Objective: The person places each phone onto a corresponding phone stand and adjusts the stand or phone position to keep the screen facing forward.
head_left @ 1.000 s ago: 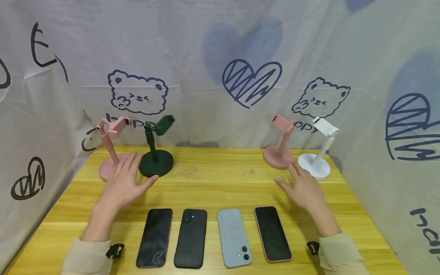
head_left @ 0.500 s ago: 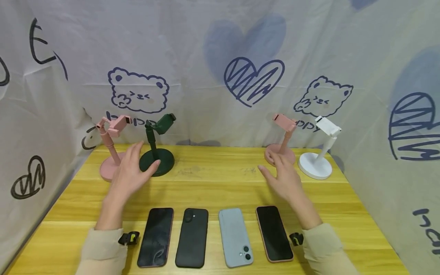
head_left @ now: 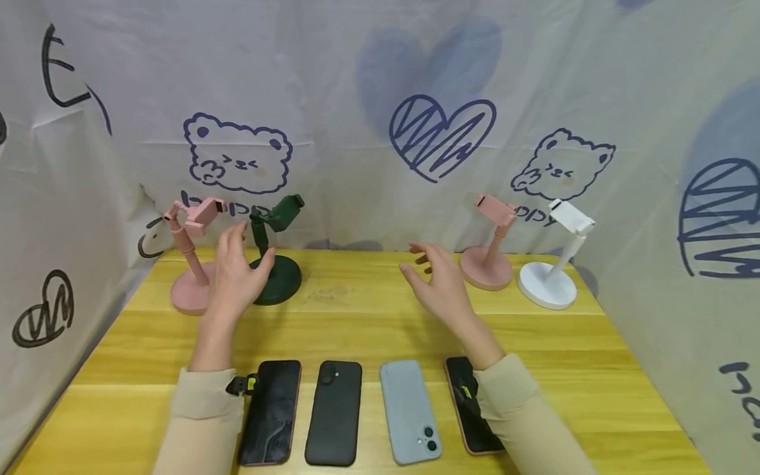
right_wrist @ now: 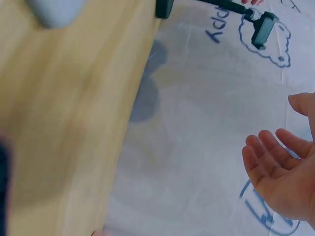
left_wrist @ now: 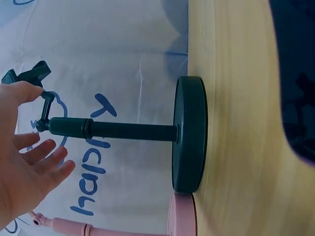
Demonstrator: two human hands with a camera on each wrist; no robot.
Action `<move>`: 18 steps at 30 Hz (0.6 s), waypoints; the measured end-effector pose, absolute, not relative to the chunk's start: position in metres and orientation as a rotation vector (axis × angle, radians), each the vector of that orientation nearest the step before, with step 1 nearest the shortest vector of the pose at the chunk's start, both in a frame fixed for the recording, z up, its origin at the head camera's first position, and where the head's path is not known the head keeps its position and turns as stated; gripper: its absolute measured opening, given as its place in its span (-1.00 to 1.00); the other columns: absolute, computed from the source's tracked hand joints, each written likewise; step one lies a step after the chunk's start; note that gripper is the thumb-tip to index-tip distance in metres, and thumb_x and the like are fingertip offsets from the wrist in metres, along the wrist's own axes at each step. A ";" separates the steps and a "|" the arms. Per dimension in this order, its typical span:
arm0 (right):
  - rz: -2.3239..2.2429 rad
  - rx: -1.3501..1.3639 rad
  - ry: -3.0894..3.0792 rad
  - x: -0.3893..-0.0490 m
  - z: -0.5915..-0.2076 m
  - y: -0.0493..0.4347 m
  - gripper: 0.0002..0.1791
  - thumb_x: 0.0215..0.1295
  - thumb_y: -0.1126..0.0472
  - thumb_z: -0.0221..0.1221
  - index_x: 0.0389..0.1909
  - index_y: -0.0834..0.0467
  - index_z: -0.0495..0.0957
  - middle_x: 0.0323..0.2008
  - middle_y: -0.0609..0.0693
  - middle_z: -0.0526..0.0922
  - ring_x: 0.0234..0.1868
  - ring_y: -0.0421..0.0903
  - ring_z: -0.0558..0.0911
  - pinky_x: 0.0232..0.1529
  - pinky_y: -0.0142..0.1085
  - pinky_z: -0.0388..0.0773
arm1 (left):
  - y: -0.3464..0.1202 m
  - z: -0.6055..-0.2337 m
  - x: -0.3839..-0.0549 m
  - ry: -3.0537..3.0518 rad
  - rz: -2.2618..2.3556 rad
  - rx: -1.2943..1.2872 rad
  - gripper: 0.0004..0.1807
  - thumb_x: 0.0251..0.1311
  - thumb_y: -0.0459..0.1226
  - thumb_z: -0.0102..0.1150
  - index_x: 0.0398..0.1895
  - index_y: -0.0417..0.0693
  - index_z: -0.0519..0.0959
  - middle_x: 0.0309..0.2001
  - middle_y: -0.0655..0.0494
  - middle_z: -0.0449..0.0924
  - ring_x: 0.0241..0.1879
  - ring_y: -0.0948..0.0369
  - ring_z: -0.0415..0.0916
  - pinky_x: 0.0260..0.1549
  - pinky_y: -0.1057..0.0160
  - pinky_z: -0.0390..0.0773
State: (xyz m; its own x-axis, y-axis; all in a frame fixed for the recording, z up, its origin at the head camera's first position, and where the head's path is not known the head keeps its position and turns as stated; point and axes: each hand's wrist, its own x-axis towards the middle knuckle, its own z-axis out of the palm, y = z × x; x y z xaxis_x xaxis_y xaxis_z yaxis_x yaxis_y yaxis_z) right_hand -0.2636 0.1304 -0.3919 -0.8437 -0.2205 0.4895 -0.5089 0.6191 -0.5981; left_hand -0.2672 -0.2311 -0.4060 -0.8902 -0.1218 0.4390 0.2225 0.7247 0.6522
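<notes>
My left hand (head_left: 237, 274) hovers with thumb and fingers spread in front of the dark green phone stand (head_left: 282, 284). In the left wrist view its thumb overlaps the joint below the stand's clamp, and the fingers curve loosely below it, gripping nothing. A pink phone stand (head_left: 189, 290) stands just left of the green one. My right hand (head_left: 439, 284) is raised over the middle right of the table, relaxed and holding nothing, left of a second pink phone stand (head_left: 487, 269). The right wrist view shows its palm and loosely bent fingers (right_wrist: 268, 157).
A white phone stand (head_left: 547, 287) is at the far right. Along the front lie a dark-screened phone (head_left: 270, 415), a black phone (head_left: 334, 415), a light blue phone (head_left: 410, 409) and another dark-screened phone (head_left: 457, 371), partly under my right sleeve. A printed cloth (head_left: 350, 198) hangs behind the table.
My right hand has moved left, away from the white and right pink stands. My left hand has shifted up and right, toward the green stand's post. The stands and phones have stayed put.
</notes>
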 end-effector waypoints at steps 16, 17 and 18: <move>1.423 0.719 -2.320 -0.320 -0.351 0.029 -0.70 0.48 0.24 0.27 0.15 0.24 0.62 0.04 0.09 0.70 -0.02 -0.02 0.69 -0.03 -0.25 0.68 | -0.231 -0.407 -0.288 -2.361 -1.152 0.021 -0.37 0.46 -0.34 0.19 0.49 -0.32 0.23 0.33 -0.35 0.32 0.27 -0.21 0.43 0.24 -0.18 0.54; 1.432 0.721 -2.326 -0.324 -0.349 0.024 -0.70 0.49 0.23 0.26 0.15 0.24 0.62 0.04 0.09 0.70 -0.02 -0.02 0.69 -0.03 -0.28 0.68 | -0.230 -0.408 -0.290 -2.350 -1.160 0.009 -0.39 0.46 -0.36 0.19 0.48 -0.34 0.24 0.31 -0.36 0.33 0.26 -0.22 0.44 0.24 -0.18 0.55; 1.430 0.719 -2.339 -0.328 -0.347 0.019 -0.70 0.49 0.22 0.26 0.15 0.24 0.62 0.04 0.08 0.70 -0.02 -0.03 0.69 -0.02 -0.31 0.67 | -0.230 -0.408 -0.292 -2.340 -1.169 0.000 -0.39 0.45 -0.37 0.19 0.47 -0.35 0.25 0.30 -0.37 0.34 0.25 -0.22 0.45 0.23 -0.18 0.55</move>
State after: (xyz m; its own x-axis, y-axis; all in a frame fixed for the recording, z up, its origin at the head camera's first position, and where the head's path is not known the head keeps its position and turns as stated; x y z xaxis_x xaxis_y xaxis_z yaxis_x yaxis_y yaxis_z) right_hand -0.3282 0.0185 -0.3465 -0.8275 -0.2562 0.4996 -0.5615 0.3772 -0.7366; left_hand -0.2920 -0.2299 -0.4076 -0.8651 -0.2239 0.4488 0.2244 0.6275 0.7456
